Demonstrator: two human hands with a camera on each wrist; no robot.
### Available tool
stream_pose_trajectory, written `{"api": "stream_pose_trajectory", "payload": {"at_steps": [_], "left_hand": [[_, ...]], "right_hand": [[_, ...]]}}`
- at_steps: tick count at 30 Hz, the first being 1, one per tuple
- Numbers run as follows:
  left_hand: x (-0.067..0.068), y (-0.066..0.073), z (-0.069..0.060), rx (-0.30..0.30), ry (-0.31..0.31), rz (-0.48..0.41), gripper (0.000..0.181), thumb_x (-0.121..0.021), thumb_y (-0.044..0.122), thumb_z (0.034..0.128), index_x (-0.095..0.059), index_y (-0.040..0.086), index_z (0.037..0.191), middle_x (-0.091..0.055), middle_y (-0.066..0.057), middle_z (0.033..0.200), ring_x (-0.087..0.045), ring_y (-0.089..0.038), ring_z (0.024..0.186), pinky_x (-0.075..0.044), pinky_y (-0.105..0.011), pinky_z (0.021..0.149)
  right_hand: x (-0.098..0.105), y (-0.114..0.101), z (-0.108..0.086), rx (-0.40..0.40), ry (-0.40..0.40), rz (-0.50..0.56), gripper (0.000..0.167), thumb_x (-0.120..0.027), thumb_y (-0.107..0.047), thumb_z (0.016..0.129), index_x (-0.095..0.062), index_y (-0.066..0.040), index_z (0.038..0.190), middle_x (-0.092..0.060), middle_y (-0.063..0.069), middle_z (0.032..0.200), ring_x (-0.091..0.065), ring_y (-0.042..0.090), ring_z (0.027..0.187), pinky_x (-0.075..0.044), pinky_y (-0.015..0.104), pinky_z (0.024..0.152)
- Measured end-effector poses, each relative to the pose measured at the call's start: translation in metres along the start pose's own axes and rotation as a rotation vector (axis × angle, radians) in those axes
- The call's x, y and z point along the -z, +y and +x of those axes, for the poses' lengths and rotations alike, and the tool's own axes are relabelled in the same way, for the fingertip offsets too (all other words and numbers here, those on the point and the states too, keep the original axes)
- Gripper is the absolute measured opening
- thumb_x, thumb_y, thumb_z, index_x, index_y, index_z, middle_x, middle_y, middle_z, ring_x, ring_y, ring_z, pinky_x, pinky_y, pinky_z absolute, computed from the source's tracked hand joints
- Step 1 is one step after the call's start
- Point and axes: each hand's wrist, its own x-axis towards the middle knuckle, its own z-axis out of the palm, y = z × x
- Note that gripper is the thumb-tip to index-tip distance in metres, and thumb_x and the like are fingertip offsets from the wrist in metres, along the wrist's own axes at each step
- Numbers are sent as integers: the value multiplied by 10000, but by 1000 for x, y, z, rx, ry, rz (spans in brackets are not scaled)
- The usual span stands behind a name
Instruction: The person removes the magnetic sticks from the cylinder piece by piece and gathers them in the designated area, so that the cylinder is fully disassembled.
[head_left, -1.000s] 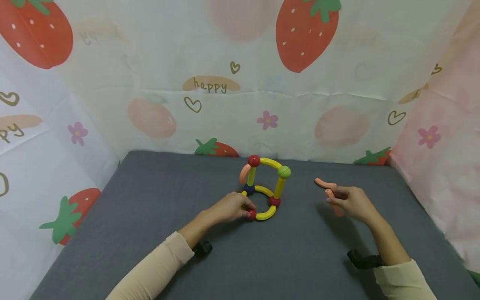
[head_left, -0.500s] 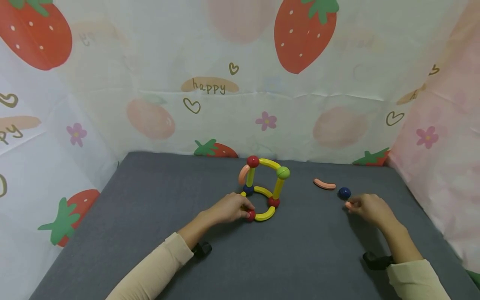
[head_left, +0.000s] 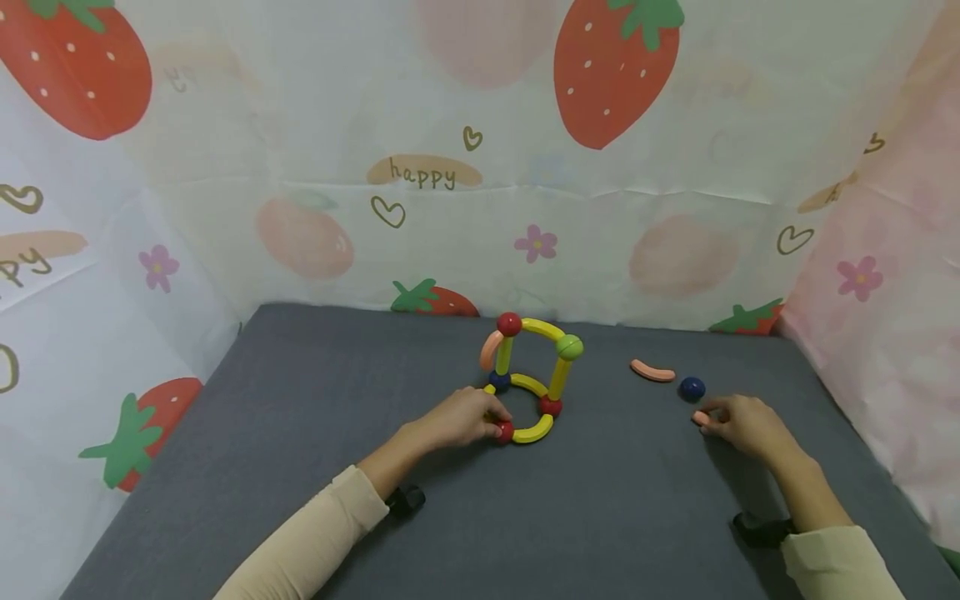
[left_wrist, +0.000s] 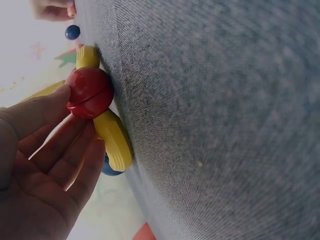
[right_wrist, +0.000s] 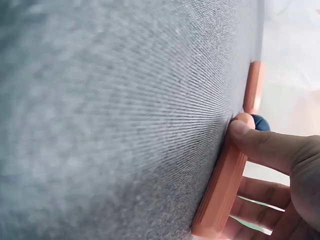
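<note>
A frame of magnetic rods and balls stands on the table, with a yellow curved rod [head_left: 533, 430], a lime-green ball [head_left: 569, 347] and an upper red ball [head_left: 509, 324]. My left hand [head_left: 459, 418] pinches the frame's front red ball [left_wrist: 90, 93] between thumb and fingers. An orange curved rod [head_left: 491, 350] hangs from the upper red ball. To the right, my right hand [head_left: 750, 427] pinches a straight orange rod [right_wrist: 223, 185] at the tabletop; in the head view only its end shows. Just beyond that hand lies a loose dark blue ball [head_left: 692, 389].
Another orange curved rod [head_left: 652, 372] lies left of the loose blue ball. The grey cloth-covered table [head_left: 585, 517] meets a strawberry-print curtain [head_left: 450, 233] at the back and both sides.
My right hand has moved right and nearer, lowering the straight orange rod to the tabletop. The loose blue ball, hidden at first, now shows. My left hand stays on the frame.
</note>
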Motion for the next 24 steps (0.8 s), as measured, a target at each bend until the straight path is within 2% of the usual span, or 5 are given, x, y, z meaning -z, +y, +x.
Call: {"api": "stream_pose_trajectory", "payload": {"at_steps": [4, 8, 15, 24], "left_hand": [[0, 0, 1, -15, 4, 17, 224, -691, 154, 905, -743, 97, 1116, -739, -27, 1094, -662, -191, 1037, -494, -396, 964], [0, 0, 1, -23, 8, 21, 220, -695, 153, 902, -744, 96, 1108, -741, -29, 1086, -665, -193, 1031, -500, -392, 952], [0, 0, 2, -1, 2, 16, 218, -683, 169, 914, -740, 103, 1114, -736, -23, 1092, -652, -194, 1042, -480, -405, 979], [0, 1, 1, 18, -8, 0, 216, -682, 169, 915, -738, 104, 1113, -733, -25, 1096, -641, -202, 1054, -439, -432, 1024]], "right_hand": [[-1, -1, -3, -1, 16, -5, 430, -673, -302, 916, -662, 55, 1155, -691, 238, 950, -647, 295, 777, -520, 489, 676], [0, -4, -5, 4, 37, -3, 444, -663, -291, 924, -642, 73, 1176, -693, 204, 914, -642, 287, 765, -516, 485, 671], [5, -12, -7, -5, 57, 4, 485, -670, -301, 920, -613, 86, 1207, -655, 239, 953, -631, 343, 816, -509, 504, 673], [15, -38, -5, 60, 114, 5, 463, -684, -231, 901, -602, 85, 1229, -648, 282, 1042, -625, 411, 917, -499, 547, 750]]}}
